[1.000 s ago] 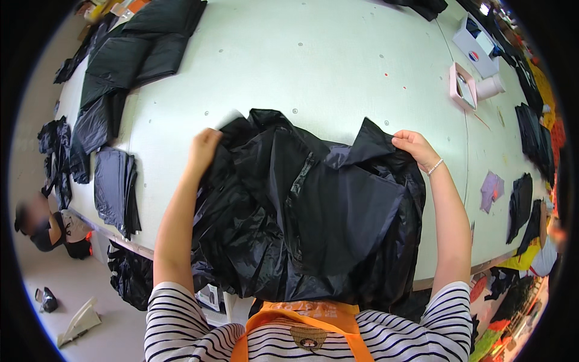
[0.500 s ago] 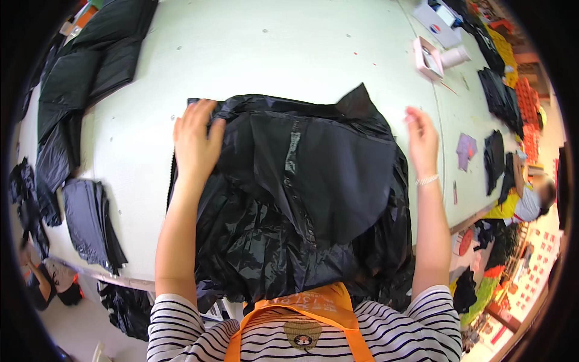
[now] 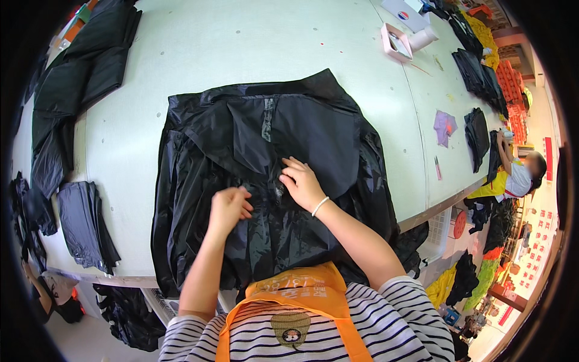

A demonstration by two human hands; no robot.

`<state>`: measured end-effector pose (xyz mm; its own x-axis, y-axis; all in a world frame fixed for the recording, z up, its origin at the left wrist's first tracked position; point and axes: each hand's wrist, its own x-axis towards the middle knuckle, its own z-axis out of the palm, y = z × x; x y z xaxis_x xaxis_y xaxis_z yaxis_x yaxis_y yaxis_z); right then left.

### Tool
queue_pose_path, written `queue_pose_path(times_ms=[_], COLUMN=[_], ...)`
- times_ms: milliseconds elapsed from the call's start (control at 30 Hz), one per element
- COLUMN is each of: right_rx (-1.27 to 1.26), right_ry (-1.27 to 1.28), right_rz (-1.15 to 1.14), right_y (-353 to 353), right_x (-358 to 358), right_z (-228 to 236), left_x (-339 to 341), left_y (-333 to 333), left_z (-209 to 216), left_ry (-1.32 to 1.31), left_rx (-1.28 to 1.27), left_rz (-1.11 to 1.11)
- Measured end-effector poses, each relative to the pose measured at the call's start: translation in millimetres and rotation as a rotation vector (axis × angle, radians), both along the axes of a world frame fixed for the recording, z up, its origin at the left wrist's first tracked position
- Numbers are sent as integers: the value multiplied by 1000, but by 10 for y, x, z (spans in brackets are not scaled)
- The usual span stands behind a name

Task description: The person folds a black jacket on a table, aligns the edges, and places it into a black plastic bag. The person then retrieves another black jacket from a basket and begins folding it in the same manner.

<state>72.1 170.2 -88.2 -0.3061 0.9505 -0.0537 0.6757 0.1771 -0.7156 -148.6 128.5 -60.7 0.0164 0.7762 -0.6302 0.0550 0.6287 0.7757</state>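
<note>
A black, shiny jacket-like garment (image 3: pixel 313 130) lies spread on the pale table in front of me, its lower part reaching the edge by my orange apron (image 3: pixel 301 283). A narrow glossy strip (image 3: pixel 267 120) runs down its upper middle. Over the left middle of the cloth is my left hand (image 3: pixel 230 209), fingers loosely bent and apart, with nothing visible in them. My right hand (image 3: pixel 301 184) is at the centre of the garment, just below the strip. Its fingers are slightly curled and spread, their tips at the fabric; I cannot tell how firmly they touch.
Folded black garments (image 3: pixel 90 223) lie along the table's left side, with a long dark pile (image 3: pixel 84 72) beyond. At the far right are a pink box (image 3: pixel 396 43), a white cup (image 3: pixel 423 38) and a purple scrap (image 3: pixel 445 128). Another person (image 3: pixel 522 175) works at the right edge.
Both hands have come inward from the garment's upper sides to its middle, nearer to me. The garment now lies flatter, with its upper edge more spread out. The view has shifted slightly.
</note>
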Motion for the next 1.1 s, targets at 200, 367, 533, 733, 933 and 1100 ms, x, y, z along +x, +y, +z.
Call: queue_pose_path(times_ms=[200,367,533,733,933,1100], right_rx=[-638,-170,-554,-586,-339,60], right_ry=[773,206,-221,-202,668,256], right_rz=[-221,129,401,728,-106,-141], right_y=[143,249,329,633,500,-238], right_x=[123,75,-324,-251,1489,1574], right_z=[246,555,-109,-140,1073,947], left_x=[734,752,830,462,-291,-34], left_y=[-144,-242,3,-84,-372,-194], left_z=[-186,163,1059,992,493,575], left_ry=[-641,-607,-659,-692,-169,89], left_rx=[-232,-26,278,392,512,834], left_rz=[514,529,538,559,450,417])
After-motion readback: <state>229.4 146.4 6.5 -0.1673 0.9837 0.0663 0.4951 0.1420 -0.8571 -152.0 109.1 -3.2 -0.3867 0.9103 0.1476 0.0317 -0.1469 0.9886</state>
